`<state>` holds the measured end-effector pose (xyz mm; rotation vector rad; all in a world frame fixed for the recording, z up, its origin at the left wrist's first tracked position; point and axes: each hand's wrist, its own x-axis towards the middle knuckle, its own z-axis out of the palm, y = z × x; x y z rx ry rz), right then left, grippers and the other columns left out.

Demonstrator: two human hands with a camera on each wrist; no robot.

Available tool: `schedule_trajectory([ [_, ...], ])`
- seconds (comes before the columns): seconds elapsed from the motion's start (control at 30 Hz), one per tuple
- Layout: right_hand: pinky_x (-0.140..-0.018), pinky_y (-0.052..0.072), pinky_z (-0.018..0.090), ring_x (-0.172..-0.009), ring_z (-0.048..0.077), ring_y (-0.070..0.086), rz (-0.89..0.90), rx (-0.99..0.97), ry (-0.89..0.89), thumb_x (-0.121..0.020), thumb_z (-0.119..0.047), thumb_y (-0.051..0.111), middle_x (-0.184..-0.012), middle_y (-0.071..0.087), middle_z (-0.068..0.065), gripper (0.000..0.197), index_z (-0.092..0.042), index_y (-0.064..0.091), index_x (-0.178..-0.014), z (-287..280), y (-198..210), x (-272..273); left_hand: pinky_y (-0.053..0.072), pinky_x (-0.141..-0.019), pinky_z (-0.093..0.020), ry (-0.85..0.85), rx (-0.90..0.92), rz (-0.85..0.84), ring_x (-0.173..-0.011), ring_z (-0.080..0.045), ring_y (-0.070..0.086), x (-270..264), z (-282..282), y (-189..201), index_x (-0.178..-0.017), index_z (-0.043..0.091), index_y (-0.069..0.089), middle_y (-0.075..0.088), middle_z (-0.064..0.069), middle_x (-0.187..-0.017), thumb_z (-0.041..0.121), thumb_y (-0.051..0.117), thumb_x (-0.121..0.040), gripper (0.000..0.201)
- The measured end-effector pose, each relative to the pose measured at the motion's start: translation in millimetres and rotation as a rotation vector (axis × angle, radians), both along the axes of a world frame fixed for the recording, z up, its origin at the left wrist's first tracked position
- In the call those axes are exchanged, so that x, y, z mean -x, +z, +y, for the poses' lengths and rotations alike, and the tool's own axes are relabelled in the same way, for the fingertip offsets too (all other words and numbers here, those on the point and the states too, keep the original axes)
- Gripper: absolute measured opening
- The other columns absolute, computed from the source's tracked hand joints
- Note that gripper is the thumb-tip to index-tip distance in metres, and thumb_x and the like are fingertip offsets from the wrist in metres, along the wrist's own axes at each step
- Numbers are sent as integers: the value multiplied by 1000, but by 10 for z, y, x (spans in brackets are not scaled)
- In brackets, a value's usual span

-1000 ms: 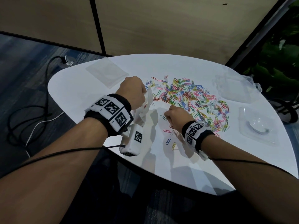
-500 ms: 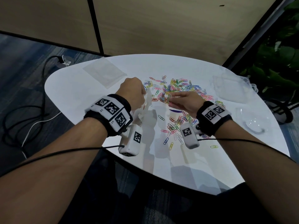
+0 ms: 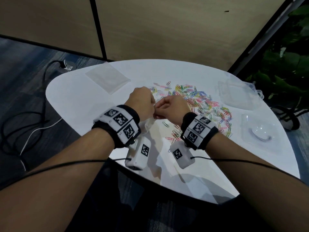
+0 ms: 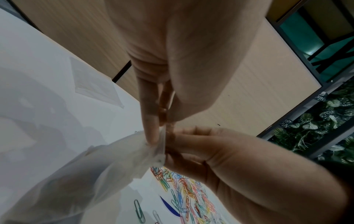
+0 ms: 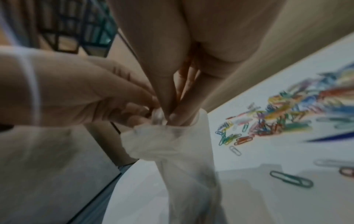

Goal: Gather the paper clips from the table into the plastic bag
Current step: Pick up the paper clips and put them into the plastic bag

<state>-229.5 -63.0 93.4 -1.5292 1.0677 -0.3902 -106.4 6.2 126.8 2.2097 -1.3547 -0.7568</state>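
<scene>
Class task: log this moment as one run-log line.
left hand pinches clear plastic bag mouth | right hand fingertips inside | coloured paper clips on white table

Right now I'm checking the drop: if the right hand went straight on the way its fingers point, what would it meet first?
The bag: the right hand's fingertips sit at its mouth, which the left hand pinches. Probably the inside of the bag next; depth is unclear.

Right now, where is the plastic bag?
In the head view the bag hangs left of centre, its mouth pinched by both hands, left of the clips.
</scene>
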Motion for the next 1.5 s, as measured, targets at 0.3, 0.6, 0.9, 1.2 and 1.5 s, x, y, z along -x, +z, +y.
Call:
schedule_trajectory([
  [0.3,-71,63,40,-69,28,75,30,121,89,-91,2,57,-88,75,12,18,-5,74,-94,-79,179,77,60,-85,-37,33,22,-5,-88,-29,72,-35,10,22,-99,10,78,71,-9,-83,3,51,-88,30],
  [0.6,-120,23,45,-148,28,20,819,558,712,-104,-32,35,-162,19,9,54,-14,25,-153,-96,-588,653,58,-89,-36,20,-10,0,-96,-31,71,-11,33,86,-108,8,75,73,-15,-103,0,53,-88,31],
  [0.9,-119,15,56,-151,31,10,928,993,941,-99,-54,25,-165,-3,3,74,-15,1,-156,169,-977,1038,58,-89,-35,-18,-30,-23,-96,-28,71,21,95,133,-108,9,75,74,-12,-102,-3,51,-88,34],
  [1.2,-78,57,40,-97,34,63,804,971,758,-84,-4,66,-122,61,12,36,-6,61,-120,37,-1059,1075,57,-92,-36,-35,-51,-15,-100,-29,71,39,111,170,-116,10,71,73,-13,-104,-2,50,-89,36],
  [1.5,-74,53,21,-71,13,65,701,464,169,-86,-11,70,-83,75,0,9,-10,79,-87,-249,-564,928,56,-93,-34,-33,-54,-17,-100,-29,70,61,99,174,-116,10,71,72,-13,-107,-2,51,-90,35],
])
